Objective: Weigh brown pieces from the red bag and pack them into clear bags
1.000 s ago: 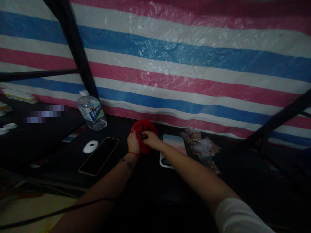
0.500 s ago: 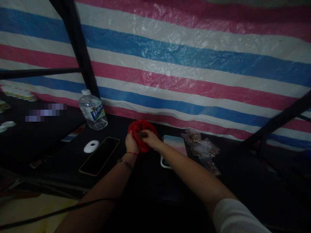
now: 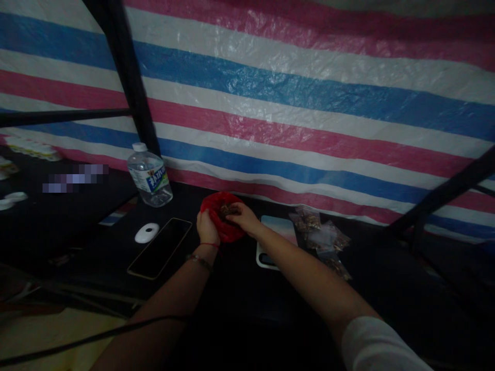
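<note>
A red plastic bag (image 3: 232, 233) stands with its mouth spread on the black table. My left hand (image 3: 208, 225) is closed on the bag's left rim. Small brown pieces (image 3: 228, 210) show inside the mouth; their kind is too dark to make out. My right hand (image 3: 246, 218) reaches over the right rim, its fingers closed around some of the brown pieces. Right of the bag lie several small clear zip bags (image 3: 323, 234) with similar brown contents. A phone in a pale case (image 3: 279, 225) is partly hidden below my right forearm.
Left of my hands lie a dark-screened phone (image 3: 160, 250) and a white oval case (image 3: 147, 233). A large clear bottle (image 3: 150, 178) stands behind them. White caps (image 3: 14, 197) sit at far left. Striped sheeting (image 3: 290, 118) and black frame posts (image 3: 131, 77) close off the back.
My right hand has shifted slightly right, and its fingers are a little looser over the brown pieces. The bag's mouth is turned a bit more open. My left hand keeps its hold.
</note>
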`<state>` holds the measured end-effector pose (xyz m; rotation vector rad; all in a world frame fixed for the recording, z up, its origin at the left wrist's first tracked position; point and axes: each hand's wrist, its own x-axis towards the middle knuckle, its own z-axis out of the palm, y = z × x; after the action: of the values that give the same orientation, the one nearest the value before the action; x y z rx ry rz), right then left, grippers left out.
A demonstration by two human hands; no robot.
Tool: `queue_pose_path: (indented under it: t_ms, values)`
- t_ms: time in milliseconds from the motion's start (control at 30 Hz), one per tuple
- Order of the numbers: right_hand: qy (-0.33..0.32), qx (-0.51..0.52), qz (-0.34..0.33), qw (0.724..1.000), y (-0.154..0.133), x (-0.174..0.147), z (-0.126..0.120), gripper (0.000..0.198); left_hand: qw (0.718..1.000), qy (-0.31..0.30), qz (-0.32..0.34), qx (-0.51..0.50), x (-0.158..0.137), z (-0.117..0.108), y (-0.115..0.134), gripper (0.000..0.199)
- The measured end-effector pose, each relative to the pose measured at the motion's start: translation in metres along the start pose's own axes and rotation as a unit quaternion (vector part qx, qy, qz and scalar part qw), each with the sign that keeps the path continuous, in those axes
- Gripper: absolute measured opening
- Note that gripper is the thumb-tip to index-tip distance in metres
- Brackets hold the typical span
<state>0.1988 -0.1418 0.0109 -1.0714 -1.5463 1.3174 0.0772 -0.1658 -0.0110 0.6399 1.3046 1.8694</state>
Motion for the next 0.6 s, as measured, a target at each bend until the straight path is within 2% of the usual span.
queue_pose_path:
  t_ms: [100,200,300,433,500,600]
  values:
    - [-0.004,0.005,-0.015,1.0,0.005,0.002,-0.006,0.04,0.998,0.066,-0.017,0.01,-0.004,0.002,0.005,0.027]
    - [0.003,0.006,-0.027,1.0,0.01,0.003,-0.011,0.041,0.997,0.077,0.0,0.032,-0.003,0.001,0.005,0.033]
    - [0.006,0.015,-0.032,0.999,0.012,0.003,-0.014,0.041,0.991,0.057,0.094,0.074,-0.001,-0.003,0.003,0.041]
    - [0.012,0.027,-0.026,0.999,0.008,-0.002,-0.016,0.042,0.96,0.038,0.238,0.144,-0.005,-0.007,0.006,0.05]
    - [0.015,0.023,-0.016,1.0,0.005,-0.006,-0.017,0.04,0.95,0.025,0.26,0.168,-0.008,-0.006,0.008,0.051]
    - [0.031,0.002,-0.018,0.999,0.002,-0.009,-0.021,0.039,0.961,-0.004,0.219,0.169,-0.011,-0.005,0.008,0.052]
